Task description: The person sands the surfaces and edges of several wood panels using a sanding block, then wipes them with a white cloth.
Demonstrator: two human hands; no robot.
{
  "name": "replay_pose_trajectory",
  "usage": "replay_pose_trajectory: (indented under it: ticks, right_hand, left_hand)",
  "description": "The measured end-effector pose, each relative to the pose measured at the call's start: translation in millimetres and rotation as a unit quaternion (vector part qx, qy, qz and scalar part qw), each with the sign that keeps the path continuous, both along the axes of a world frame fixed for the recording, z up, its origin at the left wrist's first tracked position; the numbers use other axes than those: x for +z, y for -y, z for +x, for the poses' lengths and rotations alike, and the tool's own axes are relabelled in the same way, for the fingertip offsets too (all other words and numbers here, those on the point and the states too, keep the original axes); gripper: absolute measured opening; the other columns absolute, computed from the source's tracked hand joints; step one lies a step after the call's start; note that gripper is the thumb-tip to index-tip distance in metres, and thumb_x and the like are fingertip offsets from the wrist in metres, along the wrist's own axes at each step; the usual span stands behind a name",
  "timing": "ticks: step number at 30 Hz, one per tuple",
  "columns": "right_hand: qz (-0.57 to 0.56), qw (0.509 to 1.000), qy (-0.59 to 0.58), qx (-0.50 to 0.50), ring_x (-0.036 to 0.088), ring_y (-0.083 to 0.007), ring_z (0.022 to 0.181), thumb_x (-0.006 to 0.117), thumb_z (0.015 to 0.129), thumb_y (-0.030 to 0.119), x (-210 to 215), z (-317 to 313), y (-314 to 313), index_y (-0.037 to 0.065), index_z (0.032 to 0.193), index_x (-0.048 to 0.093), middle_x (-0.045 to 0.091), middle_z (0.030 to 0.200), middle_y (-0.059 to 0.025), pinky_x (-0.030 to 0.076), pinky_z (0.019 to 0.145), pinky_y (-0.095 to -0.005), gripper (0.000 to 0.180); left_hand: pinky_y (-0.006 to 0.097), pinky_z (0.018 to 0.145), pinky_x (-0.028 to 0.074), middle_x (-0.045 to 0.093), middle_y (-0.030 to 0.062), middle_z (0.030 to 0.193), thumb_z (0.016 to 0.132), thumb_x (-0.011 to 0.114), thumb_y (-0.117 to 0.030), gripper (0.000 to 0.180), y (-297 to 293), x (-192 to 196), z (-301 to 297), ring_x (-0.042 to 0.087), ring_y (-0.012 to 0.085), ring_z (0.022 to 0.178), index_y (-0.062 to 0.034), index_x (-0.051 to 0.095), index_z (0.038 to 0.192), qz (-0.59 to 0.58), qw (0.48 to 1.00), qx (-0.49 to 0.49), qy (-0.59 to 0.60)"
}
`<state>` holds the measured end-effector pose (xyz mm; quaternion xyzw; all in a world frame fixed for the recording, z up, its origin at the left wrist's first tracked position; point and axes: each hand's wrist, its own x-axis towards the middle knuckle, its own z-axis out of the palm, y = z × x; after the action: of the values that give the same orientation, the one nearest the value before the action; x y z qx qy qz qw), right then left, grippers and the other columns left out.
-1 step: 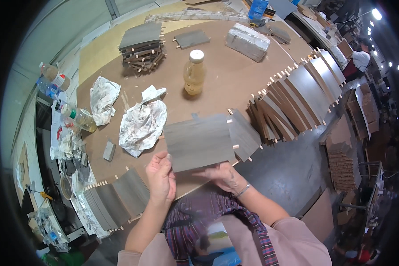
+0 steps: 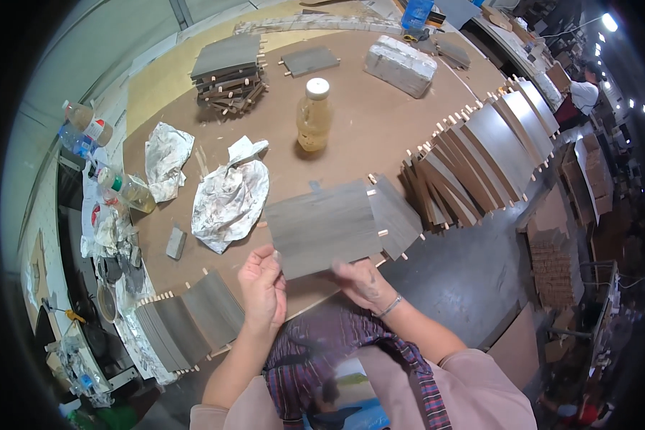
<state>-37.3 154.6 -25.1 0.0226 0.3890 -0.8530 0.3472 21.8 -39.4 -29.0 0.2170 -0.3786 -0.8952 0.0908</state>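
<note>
Grey panel (image 2: 326,229) is at the near edge of the brown tabletop (image 2: 279,168), in front of the person's torso, broad face up. Long axis runs L–R, slightly askew: R end a bit farther away than L end. Pegs stick out of both short ends, 2 visible on R, 1 on L, pointing approx. along the long axis.

L hand (image 2: 264,287) has thumb + fingertips pinched on the panel's near L corner. R hand (image 2: 367,285) is at the near long edge, toward the R end; its fingers are blurred, so can't tell if they're gripping or how wide they are.

R end overlaps a 2nd panel (image 2: 401,218) in view, which sits skewed w/ its own pegs out. Beyond it, to the R, a leaning panel row (image 2: 491,154). Crumpled cloth (image 2: 231,204) near the L end; capped bottle (image 2: 314,122) farther back.
</note>
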Motion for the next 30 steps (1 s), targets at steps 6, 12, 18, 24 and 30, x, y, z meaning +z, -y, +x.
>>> replay_pose_trajectory:
  ticks: [6,12,18,24,30]
  right_hand:
    - [0.031,0.997,0.068,-0.034,0.067,-0.0244,0.1,0.067,0.09,0.013,12,-24,-12,-0.005,0.123,0.057,0.067,0.113,-0.0143,0.057,0.087,-0.0399,0.039]
    - [0.084,0.994,0.077,-0.001,0.068,-0.0231,0.096,0.066,0.088,0.005,16,-26,-19,-0.009,0.12,0.058,0.069,0.109,-0.0152,0.056,0.084,-0.0361,0.035]
    - [0.063,0.996,0.038,-0.05,0.068,-0.0209,0.093,0.067,0.086,0.003,12,-26,-10,-0.007,0.119,0.059,0.069,0.107,-0.0143,0.057,0.078,-0.033,0.036]
    - [0.059,0.995,0.053,-0.052,0.066,-0.0218,0.101,0.07,0.083,0.002,5,-25,-9,-0.004,0.122,0.058,0.067,0.112,-0.0126,0.055,0.087,-0.0356,0.041]
    - [0.069,0.993,0.057,-0.073,0.062,-0.0228,0.111,0.068,0.081,-0.001,5,-26,0,-0.003,0.124,0.057,0.065,0.118,-0.0117,0.049,0.098,-0.0374,0.044]
  left_hand:
    - [0.026,0.07,0.059,0.069,0.0116,0.096,0.1,0.056,-0.015,0.019,-15,21,-3,0.07,0.017,0.079,0.0023,0.061,0.108,-0.013,0.996,-0.034,0.081]
    - [0.029,0.074,0.06,0.07,0.0144,0.099,0.1,0.054,-0.014,0.02,-3,7,-4,0.07,0.0184,0.082,0.0034,0.061,0.107,-0.032,0.996,-0.054,0.064]
    - [0.028,0.074,0.058,0.07,0.0146,0.1,0.1,0.054,-0.013,0.021,7,2,-8,0.069,0.0185,0.081,0.0034,0.061,0.11,-0.038,0.996,-0.045,0.071]
    - [0.028,0.073,0.058,0.068,0.0101,0.094,0.096,0.061,-0.015,0.03,6,9,-11,0.068,0.0162,0.081,0.0014,0.054,0.12,-0.048,0.993,-0.077,0.071]
    - [0.021,0.066,0.049,0.061,-0.0001,0.083,0.079,0.076,0.003,0.053,-12,22,-14,0.061,0.0071,0.073,-0.0009,0.048,0.123,-0.086,0.985,-0.133,0.074]
